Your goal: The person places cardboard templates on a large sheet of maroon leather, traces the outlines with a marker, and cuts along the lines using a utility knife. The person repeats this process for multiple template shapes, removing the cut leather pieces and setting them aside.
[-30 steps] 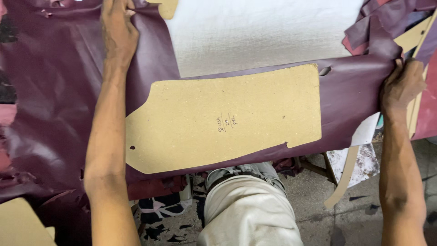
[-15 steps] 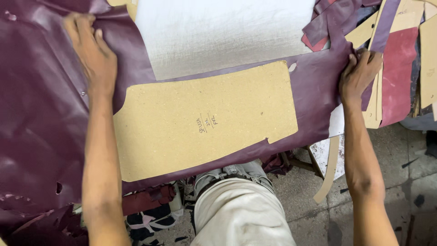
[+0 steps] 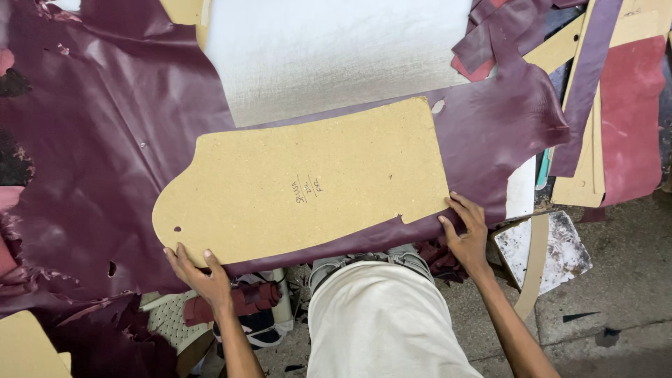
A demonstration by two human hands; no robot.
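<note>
My left hand point(image 3: 199, 276) and right hand point(image 3: 465, 231) press flat, fingers spread (gripping nothing), on the stiff tan cardboard template point(image 3: 301, 185) lying on soft, probably slippery maroon leather point(image 3: 105, 161); best held at its edges

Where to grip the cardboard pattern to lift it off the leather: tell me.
Grip the pattern at its near long edge, coming from the person's side. It lies flat on the leather, and that edge reaches the table's front, where the left hand and right hand already rest at its two near corners. The far edge would probably mean a longer reach.
</note>
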